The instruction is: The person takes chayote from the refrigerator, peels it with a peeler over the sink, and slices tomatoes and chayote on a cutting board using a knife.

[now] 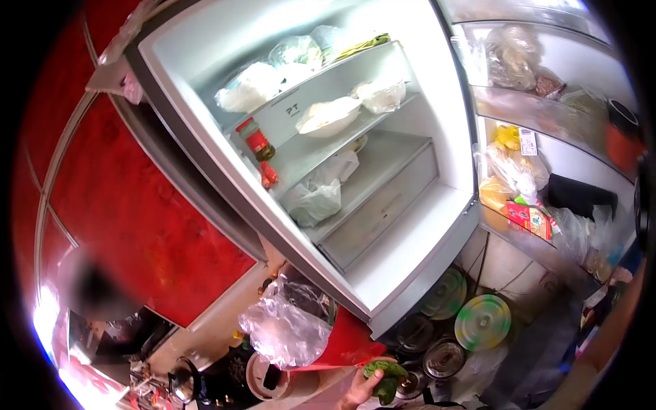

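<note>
Far left in my view, red cabinet doors (137,219) fill the side of the room; nearer, below them, I pick out a kettle (183,381) and, to its right, a round pale container (263,383). The fridge (447,147) stands with its door swung out to the right. At the left of its shelves I see a jar (256,140) with a red label, with a small red packet (268,175) just beside it on the near side. A crumpled clear plastic bag (287,331) sits outside, near the fridge's lower edge, next to something red (342,347) that I can't identify. Inside again, a white bag (316,203) lies on the lower shelf and a white bowl (329,123) on the one above.

Near centre, I have the left hand (359,389) closed around a green, bumpy vegetable (388,386), held low in front of the fridge and well apart from its shelves. Just right of it are lidded pots (444,359), then a green-patterned disc (483,322). Farther right, the door racks carry bagged goods and a red printed packet (529,220). At the far right I get only the right forearm (618,328); I cannot tell what that hand's grip is.
</note>
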The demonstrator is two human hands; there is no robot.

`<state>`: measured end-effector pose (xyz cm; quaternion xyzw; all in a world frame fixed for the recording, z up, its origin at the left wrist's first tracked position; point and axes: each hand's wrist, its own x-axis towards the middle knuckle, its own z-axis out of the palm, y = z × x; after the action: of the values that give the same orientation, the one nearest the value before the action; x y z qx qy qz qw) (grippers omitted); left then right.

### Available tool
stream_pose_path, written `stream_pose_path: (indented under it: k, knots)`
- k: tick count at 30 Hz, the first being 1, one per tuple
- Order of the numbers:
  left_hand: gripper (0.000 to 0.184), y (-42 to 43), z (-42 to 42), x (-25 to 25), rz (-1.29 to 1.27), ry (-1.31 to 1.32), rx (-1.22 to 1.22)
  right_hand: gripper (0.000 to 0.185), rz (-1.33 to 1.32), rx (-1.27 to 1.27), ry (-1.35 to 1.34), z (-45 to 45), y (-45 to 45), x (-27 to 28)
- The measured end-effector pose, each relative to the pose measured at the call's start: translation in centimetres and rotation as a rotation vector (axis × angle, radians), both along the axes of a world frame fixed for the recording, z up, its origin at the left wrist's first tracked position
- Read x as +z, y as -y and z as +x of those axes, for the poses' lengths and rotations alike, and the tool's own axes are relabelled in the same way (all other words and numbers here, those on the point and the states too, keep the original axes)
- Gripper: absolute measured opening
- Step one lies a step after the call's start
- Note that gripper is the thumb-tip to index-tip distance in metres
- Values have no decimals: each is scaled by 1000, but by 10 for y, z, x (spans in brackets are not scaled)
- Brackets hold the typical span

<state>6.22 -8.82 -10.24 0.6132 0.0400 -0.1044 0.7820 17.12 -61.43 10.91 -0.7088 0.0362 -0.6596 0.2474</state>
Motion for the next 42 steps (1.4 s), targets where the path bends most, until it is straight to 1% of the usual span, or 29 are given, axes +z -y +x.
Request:
stream_pose_path:
  k: [1,2,3,4,5,7,11,14,16,19,20,21,22,23,24,25,26,27,29,30,32,34,36,37,38,39,41,42]
  knots:
    - [74,1,0,4,-9,2,-16,40,2,-19,0,-1,8,0]
    - [66,-1,2,11,-49,48,10,39,-4,-36,3,-3,14,-1]
    - [77,3,6,39,25,72,64,37,-10,-44,9,-5,19,0]
    - [82,-5,6,36,-24,100,97,35,-14,-52,10,-6,25,2]
    - [81,-3,5,55,-17,119,167,34,-27,-52,6,-6,30,4]
    - [85,-8,-1,66,-112,104,263,31,-47,-49,-5,-5,39,10]
    - [82,-21,-13,66,-218,211,375,26,-52,-45,26,-7,52,13]
    - [83,-21,-35,83,-283,201,438,23,-45,-52,41,-15,69,13]
    - [86,-22,-53,84,-318,195,469,22,-35,-41,57,-24,69,17]
    - [87,-26,-82,87,-607,239,449,22,-5,20,96,-37,71,21]
    - [90,-27,-87,86,-638,267,491,22,4,55,102,-37,69,20]
    - [89,-29,-90,81,-679,238,539,30,39,169,163,-37,54,23]
    - [88,-33,-100,78,-721,194,592,27,-27,153,100,-40,62,17]
    - [88,-40,-107,75,-755,164,638,30,-83,135,52,-41,67,8]
    - [90,-49,-117,73,-709,89,720,42,-66,208,32,-42,28,7]
    - [88,-55,-132,68,-779,25,812,60,-59,284,-3,-48,-13,6]
    - [87,-64,-146,66,-765,29,836,88,-189,233,-176,-42,-8,-9]
    - [85,-76,-163,62,-752,37,861,71,-227,408,-41,-30,-56,-6]
    - [84,-94,-215,61,-831,66,884,79,-243,514,-254,-77,-199,27]
    - [84,-107,-240,56,-873,99,895,91,-69,664,-423,-46,-192,20]
    - [83,-126,-299,52,-927,129,1004,90,-89,650,-675,14,-203,20]
    - [82,-152,-365,41,-950,173,1079,65,-470,327,-732,21,-260,38]
    - [82,-175,-423,23,-962,178,1213,57,-709,202,-415,39,-312,54]
    - [82,-186,-458,19,-960,171,1289,59,-746,265,-113,50,-333,52]
    - [75,-196,-487,5,-948,266,1311,61,-767,304,83,63,-350,53]
    - [69,-203,-514,2,-935,252,1381,63,-790,325,280,74,-368,54]
    - [58,-211,-570,17,-883,194,1521,63,-844,327,366,78,-387,70]
    - [51,-211,-586,4,-827,267,1596,62,-847,341,351,68,-404,77]
